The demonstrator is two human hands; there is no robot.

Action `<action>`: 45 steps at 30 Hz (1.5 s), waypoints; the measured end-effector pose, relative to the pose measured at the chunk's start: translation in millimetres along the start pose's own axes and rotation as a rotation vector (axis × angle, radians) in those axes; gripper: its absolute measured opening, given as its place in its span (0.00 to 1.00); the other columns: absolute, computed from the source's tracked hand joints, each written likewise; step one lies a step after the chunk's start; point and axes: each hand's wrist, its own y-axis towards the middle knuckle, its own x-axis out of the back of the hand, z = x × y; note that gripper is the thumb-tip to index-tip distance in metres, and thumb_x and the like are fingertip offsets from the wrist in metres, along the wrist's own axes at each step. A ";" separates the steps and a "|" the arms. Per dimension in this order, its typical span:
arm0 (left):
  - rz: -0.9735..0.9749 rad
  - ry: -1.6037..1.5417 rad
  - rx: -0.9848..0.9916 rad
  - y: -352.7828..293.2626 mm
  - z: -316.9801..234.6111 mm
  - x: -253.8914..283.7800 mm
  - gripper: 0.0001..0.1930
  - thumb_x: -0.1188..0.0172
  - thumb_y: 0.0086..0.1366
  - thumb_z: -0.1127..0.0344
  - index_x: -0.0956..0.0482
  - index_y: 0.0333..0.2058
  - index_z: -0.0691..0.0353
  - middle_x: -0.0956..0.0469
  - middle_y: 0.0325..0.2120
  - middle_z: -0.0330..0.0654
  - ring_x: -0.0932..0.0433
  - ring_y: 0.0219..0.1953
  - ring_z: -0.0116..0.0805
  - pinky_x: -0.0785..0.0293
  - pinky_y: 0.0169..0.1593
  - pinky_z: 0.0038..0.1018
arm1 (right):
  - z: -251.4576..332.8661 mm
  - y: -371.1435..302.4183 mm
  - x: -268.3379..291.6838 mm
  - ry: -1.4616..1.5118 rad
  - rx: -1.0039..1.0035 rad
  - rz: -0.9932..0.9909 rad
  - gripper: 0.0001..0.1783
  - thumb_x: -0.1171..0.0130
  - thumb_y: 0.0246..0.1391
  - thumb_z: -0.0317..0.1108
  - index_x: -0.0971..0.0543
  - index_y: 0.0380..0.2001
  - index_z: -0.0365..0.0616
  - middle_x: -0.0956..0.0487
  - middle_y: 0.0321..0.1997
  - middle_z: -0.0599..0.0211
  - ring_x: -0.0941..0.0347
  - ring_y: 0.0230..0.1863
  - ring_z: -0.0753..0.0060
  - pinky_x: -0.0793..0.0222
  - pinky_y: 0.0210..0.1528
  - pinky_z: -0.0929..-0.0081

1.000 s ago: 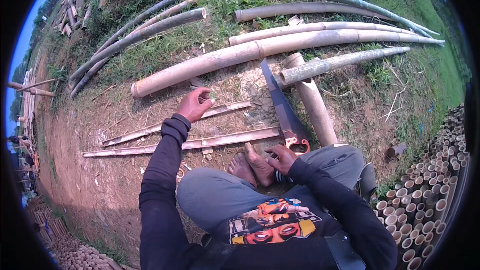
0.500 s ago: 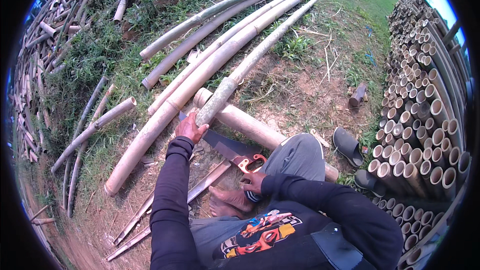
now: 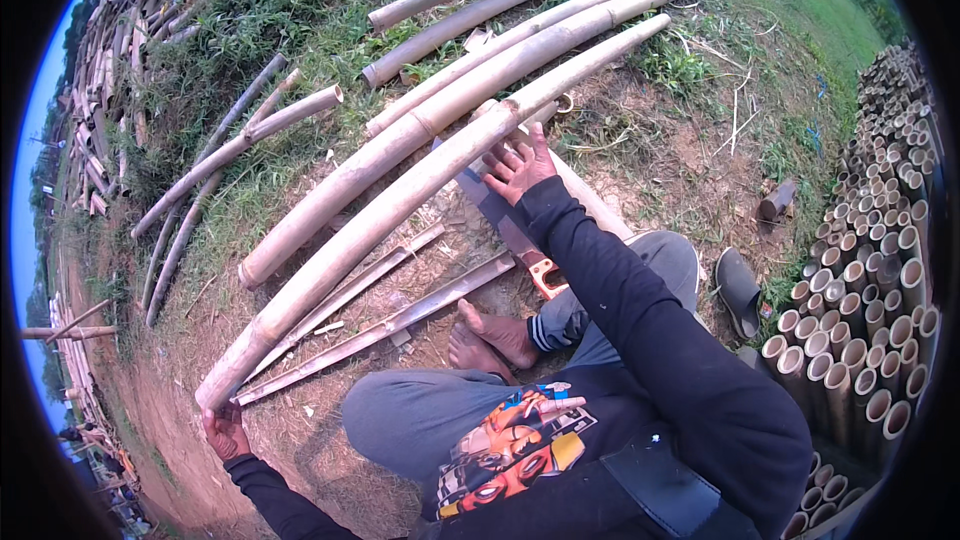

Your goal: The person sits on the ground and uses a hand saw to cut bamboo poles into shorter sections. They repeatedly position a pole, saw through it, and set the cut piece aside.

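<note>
A long, pale bamboo pole (image 3: 365,240) slants across the middle, its near end low on the left. My left hand (image 3: 226,432) is closed around that end. Farther up, my right hand (image 3: 522,168) lies open just below the pole, fingers spread and palm showing; whether it touches the pole I cannot tell. A hand saw (image 3: 499,214) with an orange handle lies between my right forearm and the split bamboo strips. Beneath the pole, a thick bamboo log (image 3: 592,190) runs toward my knee, partly hidden by my right arm.
Split bamboo strips (image 3: 385,323) lie before my bare feet. Beyond the pole rest another thick bamboo pole (image 3: 330,205) and several more. Stacked bamboo tubes (image 3: 850,330) stand at the right. A dark clog (image 3: 737,290) and a short wooden block (image 3: 777,200) lie nearer.
The pole has slid toward the lower left, with my left hand at its end. My right hand has risen from beside the saw handle to the pole and opened. The view has shifted.
</note>
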 end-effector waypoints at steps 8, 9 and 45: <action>-0.736 -0.421 0.085 -18.0 121.3 0.5 0.65 0.29 0.51 0.28 0.62 0.75 0.47 0.40 0.70 0.49 0.41 0.71 0.50 0.47 0.72 0.56 | -134.4 -27.0 -54.4 -0.578 -0.473 0.061 0.40 0.34 0.61 0.53 0.34 0.69 0.45 0.25 0.64 0.55 0.25 0.60 0.50 0.28 0.61 0.50; -0.707 -0.511 0.147 -11.8 147.8 -24.3 0.69 0.29 0.49 0.26 0.65 0.76 0.48 0.45 0.73 0.51 0.46 0.75 0.53 0.47 0.72 0.57 | -137.4 -35.9 -53.6 -1.004 -0.430 0.142 0.32 0.33 0.61 0.48 0.27 0.62 0.40 0.18 0.53 0.54 0.18 0.49 0.56 0.22 0.53 0.60; -0.875 0.680 0.553 41.7 298.4 -175.6 0.55 0.26 0.58 0.52 0.55 0.69 0.74 0.37 0.65 0.68 0.31 0.66 0.59 0.37 0.72 0.38 | -158.9 -62.5 -26.7 -2.436 0.644 1.111 0.41 0.29 0.44 0.42 0.29 0.63 0.46 0.29 0.64 0.52 0.35 0.67 0.45 0.47 0.71 0.44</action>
